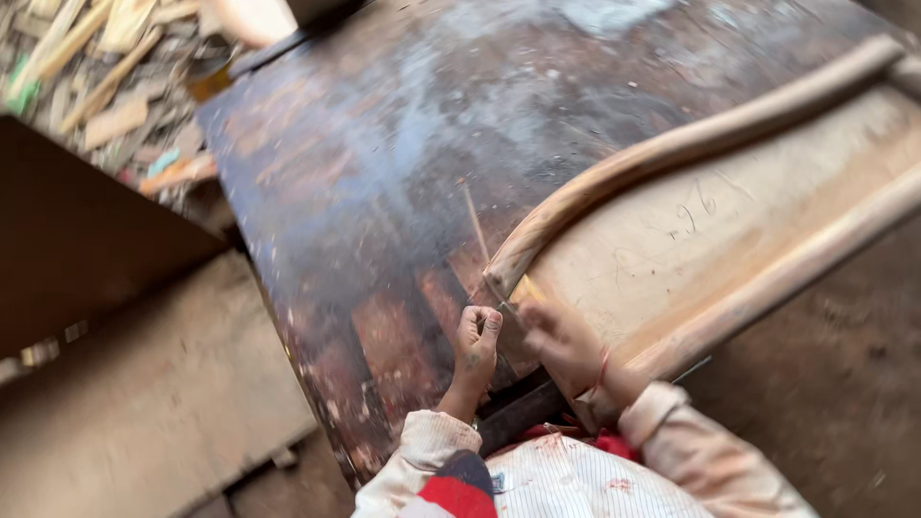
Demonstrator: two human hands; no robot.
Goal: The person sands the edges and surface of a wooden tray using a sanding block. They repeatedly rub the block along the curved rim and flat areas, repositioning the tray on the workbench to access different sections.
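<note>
Head view, looking down on a dark, worn workbench top [384, 192] that fills the centre and upper middle of the frame.

Left hand [476, 338]: lower centre, clenched into a fist, knuckles up, resting on or just above the bench surface. Whether anything small sits inside the fist cannot be told.

Right hand [561, 343]: just right of the left hand, motion-blurred. It sits at the near end of the wooden frame piece [710, 240], touching its lower left corner. Grip state cannot be told through the blur.

Wooden frame piece: pale flat panel with a curved, rounded rail [672, 149] along its upper edge and a straighter rail [796, 269] along its lower edge. It lies on the bench, running from centre frame out to the upper right corner. The curved rail's tip ends just above the right hand. Faint pencil marks show on the panel.

A thin stick or sliver [475, 223] stands on the bench just left of the curved rail's tip, above the left hand.

Sleeves [691, 446]: light-coloured and stained, bottom centre and bottom right, with a red patch of clothing between them.

Upper left: pile of wood offcuts and scraps [106, 86] on the ground. Left and lower left: dark board [86, 230] and a flat plank [144, 403] beside the bench. Right lower: dirt floor [835, 384].
</note>
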